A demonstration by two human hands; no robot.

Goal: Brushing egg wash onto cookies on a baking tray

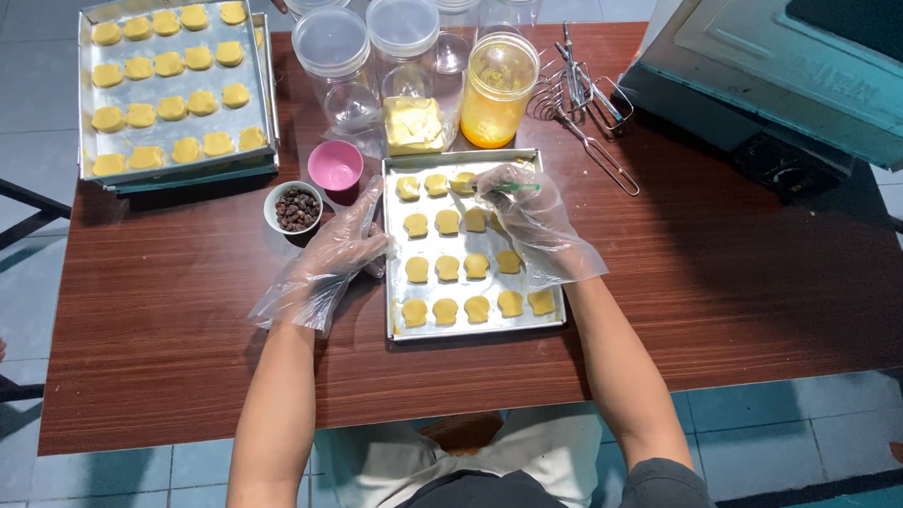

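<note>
Pinched shut, the grip of the right hand (533,219) holds a thin green brush (509,188) over the far yellow cookie pieces (464,183) on the near rectangular metal baking tray (397,327), on the brown wooden tabletop (731,284). Left hand (336,255), fingers loosely open, steadies the tray's left edge. Loose plastic gloves could touch and dent the soft dough, I think; both forearms reach forward, wrists bent downward.

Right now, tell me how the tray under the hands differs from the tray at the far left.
The near tray lies alone on the table, touched by the gloved left hand; the far tray sits stacked on another, untouched. The right hand holds a green tool over the near tray only. Both are metal, holding rows of yellow dough pieces.
</note>
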